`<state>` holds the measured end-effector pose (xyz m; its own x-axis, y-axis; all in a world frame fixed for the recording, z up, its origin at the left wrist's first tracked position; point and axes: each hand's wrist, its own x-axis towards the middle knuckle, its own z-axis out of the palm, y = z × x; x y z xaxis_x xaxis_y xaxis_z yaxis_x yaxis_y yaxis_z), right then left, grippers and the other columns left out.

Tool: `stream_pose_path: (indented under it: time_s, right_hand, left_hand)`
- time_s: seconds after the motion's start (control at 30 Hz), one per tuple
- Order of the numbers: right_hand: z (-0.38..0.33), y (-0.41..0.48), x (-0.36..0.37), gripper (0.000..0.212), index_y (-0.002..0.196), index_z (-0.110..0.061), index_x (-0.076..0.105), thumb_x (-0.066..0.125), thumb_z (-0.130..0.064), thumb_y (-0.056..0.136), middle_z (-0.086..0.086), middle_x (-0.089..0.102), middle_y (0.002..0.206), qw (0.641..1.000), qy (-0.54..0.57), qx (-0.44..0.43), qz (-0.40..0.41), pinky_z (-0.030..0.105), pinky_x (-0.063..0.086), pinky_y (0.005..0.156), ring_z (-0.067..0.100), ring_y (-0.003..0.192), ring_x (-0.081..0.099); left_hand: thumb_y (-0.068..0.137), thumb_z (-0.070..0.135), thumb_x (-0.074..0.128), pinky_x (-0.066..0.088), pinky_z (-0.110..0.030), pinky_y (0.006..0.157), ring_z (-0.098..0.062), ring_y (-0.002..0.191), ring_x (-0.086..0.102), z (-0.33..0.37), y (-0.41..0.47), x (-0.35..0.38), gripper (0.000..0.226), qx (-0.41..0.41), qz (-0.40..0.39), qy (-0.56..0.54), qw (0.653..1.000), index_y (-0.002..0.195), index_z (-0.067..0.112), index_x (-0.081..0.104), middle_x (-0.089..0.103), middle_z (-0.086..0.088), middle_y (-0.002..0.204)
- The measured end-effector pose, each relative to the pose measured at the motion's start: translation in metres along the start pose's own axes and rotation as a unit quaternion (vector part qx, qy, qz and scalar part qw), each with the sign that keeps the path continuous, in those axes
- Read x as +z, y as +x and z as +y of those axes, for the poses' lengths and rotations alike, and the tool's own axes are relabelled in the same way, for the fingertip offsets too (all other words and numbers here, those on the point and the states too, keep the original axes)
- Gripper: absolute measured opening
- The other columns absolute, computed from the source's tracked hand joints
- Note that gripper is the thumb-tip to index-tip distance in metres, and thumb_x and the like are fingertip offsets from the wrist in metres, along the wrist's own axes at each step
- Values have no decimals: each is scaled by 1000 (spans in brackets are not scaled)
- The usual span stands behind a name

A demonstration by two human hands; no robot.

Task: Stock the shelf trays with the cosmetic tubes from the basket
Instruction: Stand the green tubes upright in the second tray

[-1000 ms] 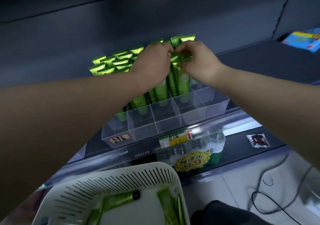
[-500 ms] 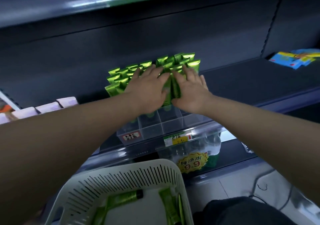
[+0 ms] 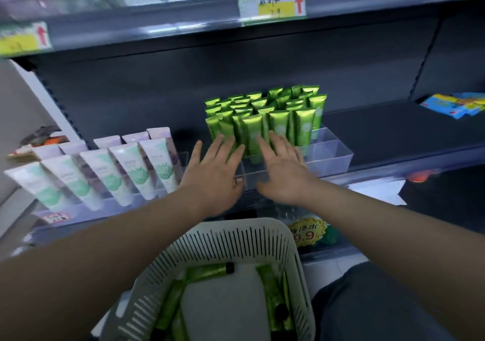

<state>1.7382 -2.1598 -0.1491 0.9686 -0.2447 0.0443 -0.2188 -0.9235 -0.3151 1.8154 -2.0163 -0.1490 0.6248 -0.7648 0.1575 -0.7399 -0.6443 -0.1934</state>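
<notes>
Left grip (image 3: pixel 212 172) and right grip (image 3: pixel 283 175), both released, hover before shiny green cosmetic tubes (image 3: pixel 262 122) standing upright in the clear divided tray (image 3: pixel 333 157), whose right-edge compartments stand open. More lie in the white slotted basket (image 3: pixel 236 235). A yellow tag (image 3: pixel 307 231) reads 9.9.

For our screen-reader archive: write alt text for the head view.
A person's left hand and right hand, both flat and open, reach the front row of green cosmetic tubes standing in a clear shelf tray. Spare green tubes lie in the white slotted basket below; white-and-mint tubes stand at left.

back panel (image 3: pixel 236 83): dark grey | upper shelf edge (image 3: pixel 157 27): price labels (image 3: pixel 273 6) | left wall (image 3: pixel 15 130): pale grey
</notes>
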Motion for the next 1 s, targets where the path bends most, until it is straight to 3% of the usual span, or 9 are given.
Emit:
stream_pose_path:
  time_s: [0.4,0.73,1.0]
  right_hand:
    - [-47,-42,68,95,149,-26,-10,59,-33,84,1,-20,156,996,7,-48,-69,42,2,119,22,144,-17]
    - [-60,-60,130,94,150,-24,0,64,-30,81,2,0,157,989,31,-63,-127,41,5,120,24,145,-3]
    - [-50,-57,172,87,150,-25,1,59,-31,86,2,-3,158,979,19,-55,-198,41,9,120,22,146,-1]
  left_hand:
    - [92,56,37,-4,-45,118,-20,146,-11,-21,-93,47,80,-51,-59,-12,997,150,19,-4,-9,-2,159]
    - [92,47,41,7,-46,119,-22,147,-1,-34,-134,101,76,-76,-94,-89,989,150,15,5,3,-6,159]
    - [94,36,40,11,-40,119,-22,145,11,-52,-149,142,66,-111,-148,-143,972,149,12,13,17,-7,156]
